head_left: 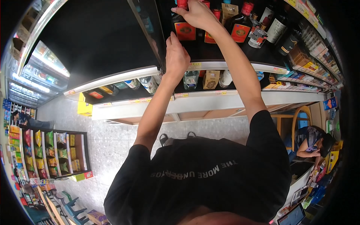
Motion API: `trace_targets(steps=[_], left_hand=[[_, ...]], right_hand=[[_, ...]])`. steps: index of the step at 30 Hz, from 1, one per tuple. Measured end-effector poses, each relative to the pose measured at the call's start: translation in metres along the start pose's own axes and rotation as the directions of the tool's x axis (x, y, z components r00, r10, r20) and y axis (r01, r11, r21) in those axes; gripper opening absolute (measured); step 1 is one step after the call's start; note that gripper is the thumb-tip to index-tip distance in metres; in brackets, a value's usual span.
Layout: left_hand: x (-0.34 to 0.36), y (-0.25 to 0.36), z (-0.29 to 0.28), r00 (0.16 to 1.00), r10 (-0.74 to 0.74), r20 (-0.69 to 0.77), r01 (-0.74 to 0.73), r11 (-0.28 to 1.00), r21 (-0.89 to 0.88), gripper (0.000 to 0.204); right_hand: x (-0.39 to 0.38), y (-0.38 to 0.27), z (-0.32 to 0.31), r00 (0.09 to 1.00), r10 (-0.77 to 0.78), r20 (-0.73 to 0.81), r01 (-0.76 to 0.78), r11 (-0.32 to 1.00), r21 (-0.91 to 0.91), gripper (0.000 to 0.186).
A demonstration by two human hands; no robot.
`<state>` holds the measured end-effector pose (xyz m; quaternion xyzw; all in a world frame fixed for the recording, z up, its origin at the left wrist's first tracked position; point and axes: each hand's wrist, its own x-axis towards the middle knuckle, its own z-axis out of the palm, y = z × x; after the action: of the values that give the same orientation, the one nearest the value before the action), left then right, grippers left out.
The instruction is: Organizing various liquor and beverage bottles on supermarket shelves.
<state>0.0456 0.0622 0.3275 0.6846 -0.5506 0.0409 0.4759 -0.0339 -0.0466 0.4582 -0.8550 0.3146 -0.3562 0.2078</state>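
My right hand (200,15) is closed round the neck of a dark bottle with a red cap and an orange-red label (186,31), which stands upright at the left end of the black upper shelf (210,52). My left hand (177,56) is just below and to the left of that bottle, by the shelf's front edge. Its fingers are stretched out and it holds nothing. Right of my right forearm stands a similar red-capped bottle (240,27). Part of another bottle with an orange-red label (210,37) shows behind the forearm.
A brown box (228,12) and dark wine bottles (278,28) stand farther right. On the lower shelf are a clear bottle (190,80) and a patterned carton (211,79). A snack rack (52,153) stands at left; a person (309,140) sits at right beside a wooden chair (300,112).
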Motion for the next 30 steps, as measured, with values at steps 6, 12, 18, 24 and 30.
trace_targets(steps=[6, 12, 18, 24, 30], left_hand=[[0.003, 0.003, 0.001, 1.0, 0.009, 0.015, -0.009, 1.0, 0.005, 0.066], [-0.004, 0.009, 0.002, 1.0, 0.007, 0.029, -0.009, 0.998, 0.066, 0.072], [-0.006, 0.007, 0.008, 1.0, 0.028, 0.012, -0.029, 0.993, 0.117, 0.074], [0.003, 0.007, 0.003, 0.999, 0.045, -0.01, -0.044, 0.994, 0.099, 0.075], [-0.001, -0.003, 0.015, 0.996, 0.067, -0.065, -0.061, 0.995, 0.078, 0.079]], right_hand=[[0.004, 0.006, -0.001, 0.999, -0.053, 0.003, 0.053, 0.998, 0.021, 0.043], [-0.005, 0.0, -0.005, 0.991, -0.07, -0.115, 0.059, 0.993, -0.101, 0.046], [-0.017, -0.012, -0.008, 0.97, -0.133, -0.202, 0.098, 0.98, -0.175, 0.061], [-0.005, -0.014, -0.008, 0.99, -0.062, -0.126, 0.04, 0.984, -0.172, 0.072], [-0.038, -0.013, -0.013, 0.859, -0.363, -0.362, 0.307, 0.93, -0.204, 0.075]])
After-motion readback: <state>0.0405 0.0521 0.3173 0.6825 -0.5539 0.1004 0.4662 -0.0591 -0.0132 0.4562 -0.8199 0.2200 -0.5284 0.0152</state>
